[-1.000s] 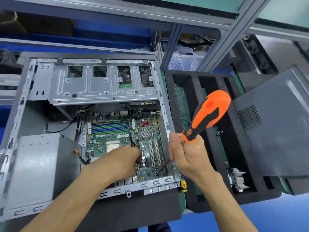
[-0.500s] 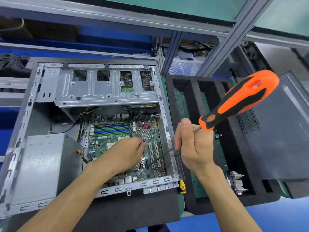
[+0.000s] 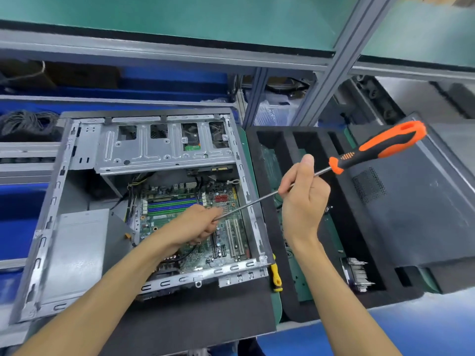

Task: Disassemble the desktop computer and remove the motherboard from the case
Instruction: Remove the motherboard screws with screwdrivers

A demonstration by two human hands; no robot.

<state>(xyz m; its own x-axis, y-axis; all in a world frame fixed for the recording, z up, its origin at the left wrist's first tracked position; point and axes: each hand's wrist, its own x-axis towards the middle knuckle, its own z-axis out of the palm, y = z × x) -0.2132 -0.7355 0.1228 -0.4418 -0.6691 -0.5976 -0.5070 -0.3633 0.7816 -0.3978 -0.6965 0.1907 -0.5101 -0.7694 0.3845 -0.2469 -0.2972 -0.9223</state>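
Note:
The open grey computer case lies flat with the green motherboard inside at its lower right. My left hand is down inside the case over the board, fingers curled at the tip of a long screwdriver. My right hand grips the metal shaft of that screwdriver, whose orange and black handle points up to the right, above the foam tray. The shaft slants down-left into the case. What my left fingers pinch at the tip is too small to tell.
A metal drive cage spans the top of the case and a power supply fills its lower left. Right of the case stands a black foam tray with slots, a heatsink in one. The dark side panel lies farther right. A small yellow screwdriver rests between.
My right hand slid down from the handle onto the shaft and lifted the screwdriver, its handle swinging up and right. My left hand moved to the tip.

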